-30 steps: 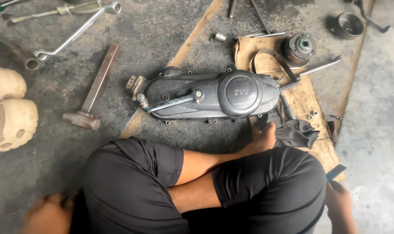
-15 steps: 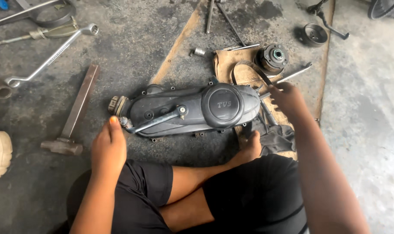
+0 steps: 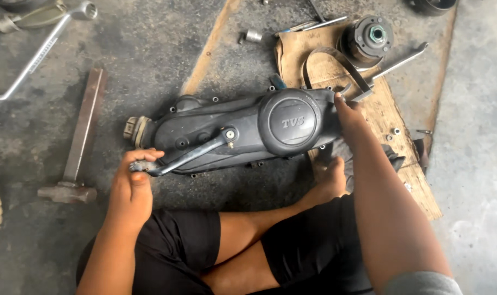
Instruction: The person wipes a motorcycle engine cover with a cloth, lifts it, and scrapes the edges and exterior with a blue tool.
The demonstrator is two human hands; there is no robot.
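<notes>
Left hand [image 3: 131, 188]: I am clenching the kick lever [image 3: 191, 154] end, newly reached.
Right hand [image 3: 351, 117]: I am now pressing the cover [image 3: 243, 131] edge, fingers open.
Meaning: I am bracing the cover.

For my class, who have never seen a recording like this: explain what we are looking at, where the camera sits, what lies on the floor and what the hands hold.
The camera sits on a person's head and looks down at their crossed legs and two bare hands. On the concrete floor lies a dark engine cover. The left hand grips the end of its kick lever. The right hand rests on the cover's right end. Nearby lie a hammer, a long wrench, and, on cardboard, a round clutch part.
</notes>
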